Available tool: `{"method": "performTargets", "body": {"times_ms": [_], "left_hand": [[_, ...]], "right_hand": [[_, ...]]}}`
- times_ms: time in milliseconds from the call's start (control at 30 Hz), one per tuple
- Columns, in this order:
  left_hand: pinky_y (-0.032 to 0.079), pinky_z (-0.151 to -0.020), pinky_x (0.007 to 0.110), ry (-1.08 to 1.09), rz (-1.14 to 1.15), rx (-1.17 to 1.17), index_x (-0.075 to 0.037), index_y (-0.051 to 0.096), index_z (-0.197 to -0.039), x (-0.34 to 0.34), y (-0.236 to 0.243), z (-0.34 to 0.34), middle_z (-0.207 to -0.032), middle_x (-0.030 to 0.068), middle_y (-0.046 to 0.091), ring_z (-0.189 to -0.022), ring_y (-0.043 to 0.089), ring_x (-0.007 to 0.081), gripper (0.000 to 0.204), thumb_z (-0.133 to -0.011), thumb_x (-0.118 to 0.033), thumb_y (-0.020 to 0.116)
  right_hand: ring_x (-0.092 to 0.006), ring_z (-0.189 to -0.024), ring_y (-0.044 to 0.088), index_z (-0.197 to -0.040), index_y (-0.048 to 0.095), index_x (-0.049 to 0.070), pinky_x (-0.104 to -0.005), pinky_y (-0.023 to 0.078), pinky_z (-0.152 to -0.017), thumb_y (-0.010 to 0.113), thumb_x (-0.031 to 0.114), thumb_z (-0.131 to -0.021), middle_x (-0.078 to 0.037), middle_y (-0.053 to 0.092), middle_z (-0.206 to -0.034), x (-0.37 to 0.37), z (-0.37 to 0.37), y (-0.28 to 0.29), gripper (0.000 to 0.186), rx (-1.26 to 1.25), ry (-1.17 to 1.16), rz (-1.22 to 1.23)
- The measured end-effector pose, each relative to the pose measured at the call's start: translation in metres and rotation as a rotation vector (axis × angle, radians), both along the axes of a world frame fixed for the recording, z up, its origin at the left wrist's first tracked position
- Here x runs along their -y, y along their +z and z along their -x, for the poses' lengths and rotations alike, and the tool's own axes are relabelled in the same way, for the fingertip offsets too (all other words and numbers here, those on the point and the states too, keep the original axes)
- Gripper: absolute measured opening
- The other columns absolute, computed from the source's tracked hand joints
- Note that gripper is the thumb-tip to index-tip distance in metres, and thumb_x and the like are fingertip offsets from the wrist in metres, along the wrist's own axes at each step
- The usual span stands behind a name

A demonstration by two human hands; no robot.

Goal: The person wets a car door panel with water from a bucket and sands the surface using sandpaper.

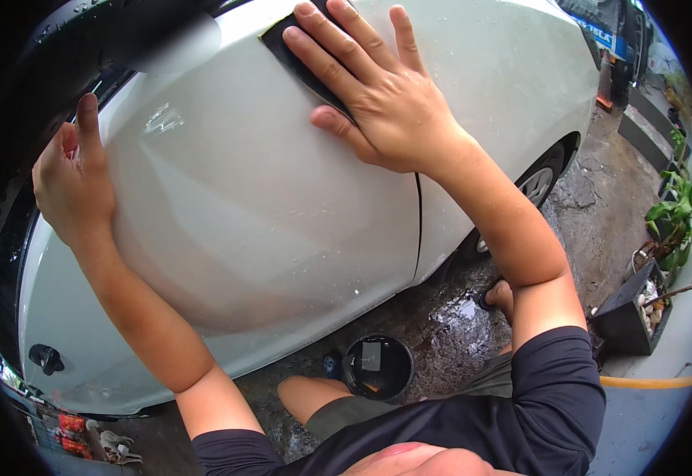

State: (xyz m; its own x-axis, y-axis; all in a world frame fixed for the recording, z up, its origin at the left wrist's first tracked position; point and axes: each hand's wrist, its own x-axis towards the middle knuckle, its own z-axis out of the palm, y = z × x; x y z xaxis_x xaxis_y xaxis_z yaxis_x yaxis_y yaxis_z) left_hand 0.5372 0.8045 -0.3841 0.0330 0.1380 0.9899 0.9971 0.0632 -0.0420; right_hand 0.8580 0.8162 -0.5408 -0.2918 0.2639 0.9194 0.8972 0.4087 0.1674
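Observation:
The white car panel (227, 206) fills much of the view, with water droplets on it. My right hand (385, 111) lies with spread fingers on a dark, thin rectangular pad (279, 49) near the panel's top, largely covering it. Over at the left, my left hand (76, 182) has bent fingers at the dark-trimmed edge beside the window, thumb raised; its fingertips are partly hidden. A black door handle (44, 357) is low on the left.
Below the car stands a dark bucket (377, 382) holding liquid and a grey piece. My foot (500, 300) is on wet pavement (457, 325). The car's wheel (538, 184) shows at right, with a stone-filled planter (627, 317), plants (675, 214) and an orange cone (604, 91) beyond.

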Motion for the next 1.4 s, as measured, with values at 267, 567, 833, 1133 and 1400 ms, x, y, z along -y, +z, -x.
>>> {"method": "performTargets", "body": {"times_ms": [267, 567, 833, 1133, 1400], "left_hand": [[0.054, -0.102, 0.046, -0.024, 0.127, 0.047, -0.002, 0.077, -0.120, -0.011, -0.011, -0.008, -0.119, 0.0184, 0.075, -0.114, 0.071, 0.0328, 0.098, -0.087, -0.090, 0.048], [0.056, -0.099, 0.046, -0.042, 0.107, 0.054, 0.000, 0.078, -0.116, -0.007, -0.010, -0.013, -0.112, 0.0178, 0.077, -0.112, 0.072, 0.0336, 0.100, -0.087, -0.090, 0.047], [0.053, -0.104, 0.047, -0.016, 0.142, 0.061, 0.000, 0.076, -0.122, -0.002, -0.003, -0.004, -0.123, 0.0204, 0.074, -0.116, 0.071, 0.0349, 0.098, -0.089, -0.088, 0.049], [0.053, -0.103, 0.045, -0.021, 0.150, 0.066, 0.001, 0.076, -0.121, -0.002, -0.004, -0.007, -0.122, 0.0224, 0.073, -0.115, 0.071, 0.0353, 0.098, -0.088, -0.088, 0.051], [0.057, -0.098, 0.045, -0.074, 0.078, 0.031, 0.000, 0.079, -0.111, 0.000, -0.006, -0.014, -0.108, 0.0202, 0.077, -0.106, 0.074, 0.0345, 0.094, -0.089, -0.087, 0.051]], "right_hand": [[-0.0273, -0.162, 0.017, -0.167, 0.029, 0.021, -0.0622, -0.004, -0.127, 0.043, 0.055, -0.107, -0.006, 0.024, -0.174, -0.002, -0.008, -0.023, 0.071, -0.013, 0.017, 0.073], [-0.0242, -0.162, 0.014, -0.167, 0.028, 0.024, -0.0610, -0.009, -0.127, 0.044, 0.056, -0.106, -0.002, 0.023, -0.175, -0.003, -0.016, -0.013, 0.071, -0.002, 0.039, 0.068], [-0.0223, -0.163, 0.013, -0.168, 0.027, 0.026, -0.0598, -0.010, -0.128, 0.040, 0.056, -0.108, 0.001, 0.022, -0.175, -0.001, -0.015, -0.007, 0.069, 0.015, 0.053, 0.102], [-0.0227, -0.163, 0.014, -0.168, 0.028, 0.025, -0.0586, -0.010, -0.128, 0.041, 0.056, -0.107, 0.000, 0.024, -0.174, -0.005, -0.016, 0.001, 0.069, 0.068, 0.008, 0.042], [-0.0241, -0.162, 0.017, -0.167, 0.030, 0.024, -0.0558, -0.005, -0.130, 0.043, 0.052, -0.108, -0.002, 0.026, -0.174, -0.001, -0.026, -0.006, 0.067, 0.092, 0.043, 0.049]]}}
